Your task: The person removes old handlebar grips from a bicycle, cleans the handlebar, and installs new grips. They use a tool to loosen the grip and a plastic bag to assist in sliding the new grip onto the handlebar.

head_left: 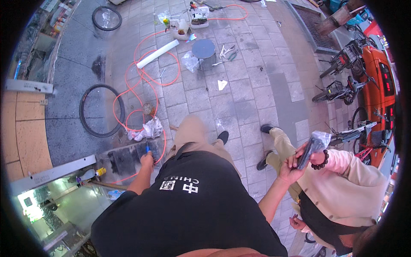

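While the right hand (289, 172), near four o'clock, looks closed on the lower end of the plastic-wrapped black item (311, 150), another person's hand (317, 159), wearing dark beads, shares the hold just past three o'clock. How firmly each grips cannot be told, so this shared hold seems to call for fingers wrapped well under the dark bulk rather than pinching the loose clear film, which would probably slip or tear. A steady wrist, with no tug until the weight is clearly felt, should keep it from dropping, and the fingers do best well away from the beads. The left hand (147, 160), toward eight o'clock, is curled around a blue-handled tool (148, 148); it is best kept low and apart, pointing away from both people. Footing deserves care as well, since the orange hose (165, 145) loops across the paving from eight to eleven o'clock.
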The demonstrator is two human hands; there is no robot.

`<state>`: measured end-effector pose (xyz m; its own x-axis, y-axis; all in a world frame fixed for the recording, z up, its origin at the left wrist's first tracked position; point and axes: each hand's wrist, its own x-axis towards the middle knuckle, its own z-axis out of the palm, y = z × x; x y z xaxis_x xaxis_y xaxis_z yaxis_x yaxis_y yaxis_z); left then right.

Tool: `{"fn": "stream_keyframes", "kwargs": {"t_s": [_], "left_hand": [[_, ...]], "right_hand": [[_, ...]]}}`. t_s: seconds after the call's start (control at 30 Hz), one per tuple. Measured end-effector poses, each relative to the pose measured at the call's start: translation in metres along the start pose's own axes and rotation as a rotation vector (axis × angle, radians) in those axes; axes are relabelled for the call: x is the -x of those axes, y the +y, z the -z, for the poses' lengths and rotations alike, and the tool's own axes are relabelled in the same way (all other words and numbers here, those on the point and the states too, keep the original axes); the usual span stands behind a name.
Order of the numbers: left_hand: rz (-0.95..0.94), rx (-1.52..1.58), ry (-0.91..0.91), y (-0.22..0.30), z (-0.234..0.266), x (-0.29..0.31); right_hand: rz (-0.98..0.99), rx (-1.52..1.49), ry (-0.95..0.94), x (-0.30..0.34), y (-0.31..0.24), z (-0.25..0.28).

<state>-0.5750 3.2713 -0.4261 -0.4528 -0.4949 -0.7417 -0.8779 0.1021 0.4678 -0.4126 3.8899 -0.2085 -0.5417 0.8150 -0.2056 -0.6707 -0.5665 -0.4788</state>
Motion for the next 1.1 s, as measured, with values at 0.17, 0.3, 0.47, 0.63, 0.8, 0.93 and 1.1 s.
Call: {"fn": "stream_keyframes", "kwargs": {"t_s": [0.17,0.3,0.47,0.63,0.8,0.93,1.1], "left_hand": [[-0.126,0.016,-0.147,0.122,-0.094,-0.025],[-0.292,-0.137,-0.253,0.230,-0.167,-0.044],[-0.358,-0.083,-0.378,0.322,-0.223,-0.117],[-0.409,-0.222,-0.255,0.352,-0.234,-0.149],[-0.456,-0.514,0.046,0.316,-0.253,-0.143],[-0.330,-0.480,0.213,0.282,-0.277,-0.094],[-0.131,-0.079,0.427,0.291,-0.312,-0.063]], "right_hand": [[0.086,-0.095,0.094,-0.077,0.016,0.019],[0.093,0.049,0.432,-0.108,0.067,-0.029],[-0.142,0.182,0.582,-0.133,0.156,-0.065],[-0.270,0.350,0.550,-0.167,0.197,-0.110],[-0.344,0.434,0.574,-0.222,0.217,-0.104],[-0.453,0.529,0.546,-0.290,0.248,-0.118],[-0.695,0.599,0.342,-0.411,0.316,-0.159]]}}
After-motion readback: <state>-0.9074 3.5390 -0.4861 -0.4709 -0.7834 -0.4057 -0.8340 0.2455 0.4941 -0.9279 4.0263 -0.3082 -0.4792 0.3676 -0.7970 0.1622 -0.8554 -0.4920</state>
